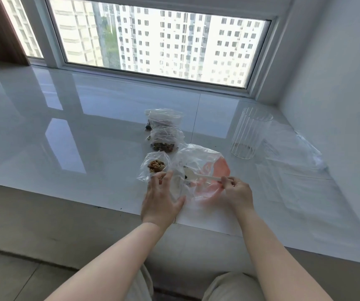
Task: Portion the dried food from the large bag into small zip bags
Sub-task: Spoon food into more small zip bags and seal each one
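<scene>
from the head view, the left hand (160, 197) reaches forward with fingers fairly straight and spread, its fingertips touching the near edge of a small zip bag (154, 168) that stands open just beyond it, with a heap of tan and brown dried food (156, 165) showing in its mouth. whether the fingers actually pinch the plastic i cannot tell; they look relaxed rather than curled.

the right hand (237, 192) is curled, pinching the handle end of a white plastic spoon (198, 175) between thumb and fingertips. the spoon runs leftward from that hand, its bowl lying inside the large bag (200, 170), a crumpled clear sack with an orange-pink print that sits between the two hands and just ahead of them on the glossy white tabletop (87, 127).

beyond the left hand, past the open bag, two more filled zip bags (165, 135) lie one behind the other, dark mixed pieces visible through them.

ahead and to the right of the right hand stands a clear ribbed cup (249, 133), well apart from it, with more loose clear plastic (294, 148) spread just beside it. a wide window (153, 40) lies far past both hands.
</scene>
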